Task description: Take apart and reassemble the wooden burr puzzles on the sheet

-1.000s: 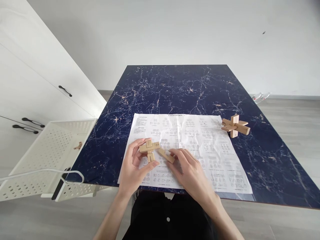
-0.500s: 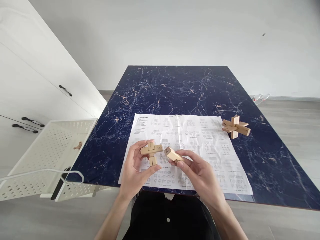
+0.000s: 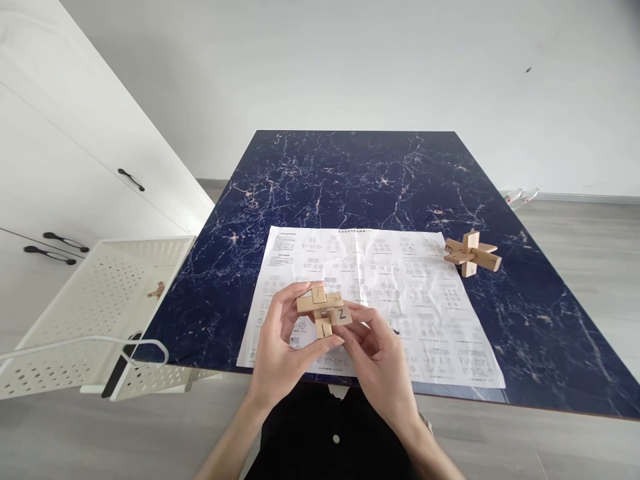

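Interlocked wooden puzzle pieces (image 3: 306, 305), marked 1 and 3, sit between the thumb and fingers of my left hand (image 3: 280, 343), held above the paper. My right hand (image 3: 377, 347) pinches a wooden puzzle piece (image 3: 342, 315) whose end bears a 2. That numbered end is right up against the interlocked pieces; whether it is seated in them I cannot tell. The rest of the piece is hidden behind my right fingers. Under both hands lies a creased instruction sheet (image 3: 400, 267) printed with small diagrams.
An assembled wooden cross-shaped puzzle (image 3: 471, 254) stands at the sheet's right edge on the dark blue marbled table (image 3: 340, 173). To the left, a white perforated cart (image 3: 60, 320) holds a small wooden piece (image 3: 157, 291). White cabinets (image 3: 75, 153) with black handles rise beyond the cart.
My right hand has lifted the piece marked 2, turned its end toward me and brought it left against the interlocked pieces. My left hand has shifted slightly right with its pieces.
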Demonstrator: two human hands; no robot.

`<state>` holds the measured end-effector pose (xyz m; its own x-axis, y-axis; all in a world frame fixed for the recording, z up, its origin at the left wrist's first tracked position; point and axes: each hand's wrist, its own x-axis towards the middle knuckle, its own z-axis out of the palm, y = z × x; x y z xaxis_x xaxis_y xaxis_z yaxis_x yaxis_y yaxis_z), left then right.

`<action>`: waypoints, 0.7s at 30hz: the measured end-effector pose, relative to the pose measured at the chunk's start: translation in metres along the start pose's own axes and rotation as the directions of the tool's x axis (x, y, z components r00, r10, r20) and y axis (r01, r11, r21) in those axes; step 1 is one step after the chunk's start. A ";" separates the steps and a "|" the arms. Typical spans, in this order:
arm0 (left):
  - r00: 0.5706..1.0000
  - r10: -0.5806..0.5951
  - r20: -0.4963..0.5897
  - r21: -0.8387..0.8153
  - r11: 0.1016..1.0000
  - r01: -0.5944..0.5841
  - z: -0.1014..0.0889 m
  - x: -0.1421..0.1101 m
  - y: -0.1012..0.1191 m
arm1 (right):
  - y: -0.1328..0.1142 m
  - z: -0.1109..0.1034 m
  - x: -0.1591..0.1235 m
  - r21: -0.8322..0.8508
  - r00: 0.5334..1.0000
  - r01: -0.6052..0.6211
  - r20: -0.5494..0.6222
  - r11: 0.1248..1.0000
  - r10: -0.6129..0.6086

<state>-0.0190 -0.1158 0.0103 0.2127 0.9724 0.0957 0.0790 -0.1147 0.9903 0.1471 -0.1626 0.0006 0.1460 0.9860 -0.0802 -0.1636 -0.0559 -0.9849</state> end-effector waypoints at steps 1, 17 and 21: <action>1.000 0.005 -0.001 0.011 1.000 -0.005 0.000 0.000 0.000 | -0.001 0.000 -0.001 0.016 1.000 -0.013 0.011 1.000 0.013; 0.954 0.270 0.128 0.302 0.906 -0.297 0.004 -0.001 0.005 | -0.009 -0.014 -0.002 0.271 0.960 -0.278 0.117 0.922 0.255; 0.948 0.282 0.150 0.309 0.897 -0.316 0.004 0.000 0.006 | -0.006 -0.015 -0.004 0.319 0.957 -0.290 0.123 0.902 0.264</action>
<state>-0.0146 -0.1173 0.0158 0.3699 0.8588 0.3545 0.3050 -0.4726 0.8268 0.1618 -0.1684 0.0042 -0.0231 0.9479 -0.3177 -0.5010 -0.2860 -0.8168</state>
